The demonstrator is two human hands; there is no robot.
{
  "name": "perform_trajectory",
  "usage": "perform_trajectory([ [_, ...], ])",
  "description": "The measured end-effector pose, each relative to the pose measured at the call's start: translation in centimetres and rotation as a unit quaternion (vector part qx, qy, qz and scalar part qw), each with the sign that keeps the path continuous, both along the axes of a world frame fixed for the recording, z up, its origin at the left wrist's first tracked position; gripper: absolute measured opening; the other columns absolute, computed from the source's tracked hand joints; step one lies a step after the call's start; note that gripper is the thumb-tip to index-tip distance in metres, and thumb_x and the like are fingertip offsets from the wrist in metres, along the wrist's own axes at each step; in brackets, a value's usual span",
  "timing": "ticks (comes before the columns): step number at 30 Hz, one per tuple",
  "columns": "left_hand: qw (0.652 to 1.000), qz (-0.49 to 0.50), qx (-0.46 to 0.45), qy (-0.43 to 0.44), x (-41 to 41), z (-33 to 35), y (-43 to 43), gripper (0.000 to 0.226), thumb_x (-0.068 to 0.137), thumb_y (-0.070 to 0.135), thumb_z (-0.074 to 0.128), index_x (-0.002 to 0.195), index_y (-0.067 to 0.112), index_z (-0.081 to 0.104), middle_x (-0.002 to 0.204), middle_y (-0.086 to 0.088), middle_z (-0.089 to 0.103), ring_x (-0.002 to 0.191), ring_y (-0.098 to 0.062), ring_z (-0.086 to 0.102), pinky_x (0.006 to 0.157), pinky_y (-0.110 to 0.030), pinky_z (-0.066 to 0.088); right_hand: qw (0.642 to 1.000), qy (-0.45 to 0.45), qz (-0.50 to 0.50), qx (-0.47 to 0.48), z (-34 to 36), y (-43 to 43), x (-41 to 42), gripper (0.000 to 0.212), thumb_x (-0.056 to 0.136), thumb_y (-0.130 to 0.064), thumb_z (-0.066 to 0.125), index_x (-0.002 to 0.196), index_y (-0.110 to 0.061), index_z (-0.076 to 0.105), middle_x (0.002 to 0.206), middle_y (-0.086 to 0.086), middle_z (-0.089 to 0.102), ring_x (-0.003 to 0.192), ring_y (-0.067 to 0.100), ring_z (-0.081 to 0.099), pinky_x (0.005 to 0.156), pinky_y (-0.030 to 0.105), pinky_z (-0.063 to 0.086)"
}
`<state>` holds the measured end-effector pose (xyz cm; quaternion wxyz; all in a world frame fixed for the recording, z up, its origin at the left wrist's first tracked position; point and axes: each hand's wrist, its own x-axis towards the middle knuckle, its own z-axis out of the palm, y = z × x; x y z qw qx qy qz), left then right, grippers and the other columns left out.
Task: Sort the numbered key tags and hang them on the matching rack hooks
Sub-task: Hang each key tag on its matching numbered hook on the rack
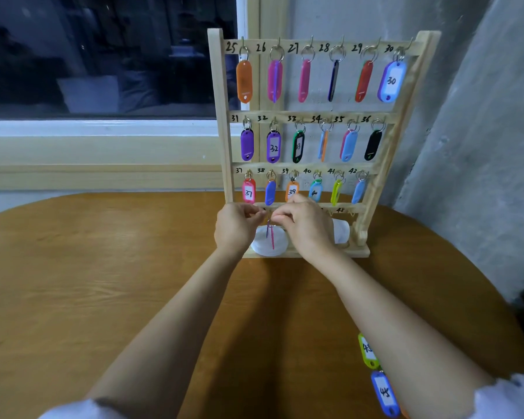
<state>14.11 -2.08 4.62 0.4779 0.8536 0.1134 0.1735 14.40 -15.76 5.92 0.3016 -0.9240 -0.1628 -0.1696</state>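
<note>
My left hand and right hand, fingers curled, pinch the pink plastic key tag by its ring. It hangs under the lowest rail of the pale wooden rack, at the far edge of the bench, steadied for hooking.

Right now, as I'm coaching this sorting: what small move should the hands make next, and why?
Probably hook the pink tag onto the bottom rail, then let go: the left hand and right hand both pinch its top at that rail, and it dangles edge-on below them.
</note>
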Motion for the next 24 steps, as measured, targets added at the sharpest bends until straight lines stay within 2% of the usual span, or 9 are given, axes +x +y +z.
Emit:
perform_trajectory([
  [4, 0.999, 0.003, 0.053, -0.006, -0.3, -0.2, 0.0, 0.014, 0.083, 0.028, 0.07, 0.091, 0.017, 0.075, 0.083, 0.0, 0.073, 0.071, -0.02, 0.066, 0.067, -0.037, 0.057, 0.998, -0.022, -0.051, -0.008, 0.0, 0.8, 0.5, 0.016, 0.089, -0.03, 0.062, 0.078, -0.024, 0.071, 0.084, -0.006, 0.056, 0.081, 0.012, 0.049, 0.05, 0.025, 0.028],
  [8, 0.995, 0.001, 0.1, -0.012, -1.4, 0.0, 0.0, 0.009, 0.084, 0.026, 0.067, 0.087, 0.022, 0.074, 0.074, 0.004, 0.068, 0.068, -0.018, 0.063, 0.057, -0.029, 0.05, 0.994, -0.033, -0.095, -0.038, -0.1, 1.3, 0.6, 0.02, 0.088, -0.021, 0.059, 0.07, -0.018, 0.069, 0.081, -0.004, 0.054, 0.078, 0.017, 0.052, 0.046, 0.022, 0.022],
  [11, 0.992, -0.006, 0.125, -0.008, -2.6, 0.1, 0.1, 0.013, 0.084, 0.022, 0.061, 0.083, 0.025, 0.074, 0.065, 0.007, 0.061, 0.068, -0.018, 0.06, 0.051, -0.024, 0.039, 0.993, -0.018, -0.077, -0.083, 0.0, 1.1, 0.2, 0.016, 0.087, -0.023, 0.062, 0.075, -0.02, 0.072, 0.088, -0.004, 0.058, 0.086, 0.02, 0.055, 0.053, 0.025, 0.033],
  [13, 0.991, -0.024, 0.134, -0.004, -3.5, -0.1, 0.1, 0.013, 0.086, 0.026, 0.062, 0.087, 0.024, 0.074, 0.07, 0.007, 0.063, 0.071, -0.015, 0.06, 0.052, -0.023, 0.038, 0.995, 0.01, -0.05, -0.084, 0.0, 0.4, -0.5, 0.01, 0.087, -0.029, 0.065, 0.087, -0.024, 0.073, 0.097, -0.004, 0.06, 0.094, 0.019, 0.055, 0.063, 0.029, 0.043],
  [15, 0.989, -0.041, 0.141, -0.004, -4.5, -0.5, -0.2, 0.015, 0.087, 0.03, 0.063, 0.091, 0.02, 0.074, 0.078, 0.005, 0.067, 0.072, -0.014, 0.061, 0.054, -0.024, 0.042, 0.996, 0.034, -0.03, -0.08, -0.1, -0.5, -1.6, 0.013, 0.087, -0.031, 0.065, 0.097, -0.027, 0.072, 0.101, -0.005, 0.061, 0.099, 0.016, 0.056, 0.07, 0.03, 0.045],
  [17, 0.987, -0.059, 0.151, 0.0, -5.5, -1.1, -0.6, 0.017, 0.086, 0.03, 0.065, 0.094, 0.018, 0.073, 0.08, 0.005, 0.066, 0.075, -0.013, 0.062, 0.06, -0.028, 0.05, 0.995, 0.059, -0.014, -0.076, -0.3, -1.8, -3.2, 0.014, 0.087, -0.032, 0.065, 0.099, -0.029, 0.071, 0.098, -0.009, 0.061, 0.096, 0.011, 0.056, 0.068, 0.027, 0.043],
  [20, 0.984, -0.095, 0.148, 0.018, -7.0, -2.2, -1.6, 0.014, 0.085, 0.029, 0.066, 0.092, 0.02, 0.073, 0.083, 0.007, 0.068, 0.077, -0.011, 0.062, 0.066, -0.031, 0.053, 0.992, 0.099, 0.001, -0.074, -0.9, -4.2, -6.0, 0.013, 0.086, -0.035, 0.066, 0.097, -0.031, 0.072, 0.088, -0.013, 0.059, 0.087, 0.006, 0.057, 0.062, 0.024, 0.037],
  [24, 0.975, -0.166, 0.137, 0.047, -8.9, -3.3, -3.8, 0.013, 0.084, 0.027, 0.068, 0.093, 0.019, 0.073, 0.084, 0.007, 0.069, 0.079, -0.009, 0.062, 0.07, -0.026, 0.052, 0.99, 0.128, -0.009, -0.061, -2.0, -7.9, -9.2, 0.013, 0.085, -0.036, 0.067, 0.095, -0.031, 0.073, 0.09, -0.014, 0.067, 0.086, 0.005, 0.059, 0.073, 0.028, 0.049],
])
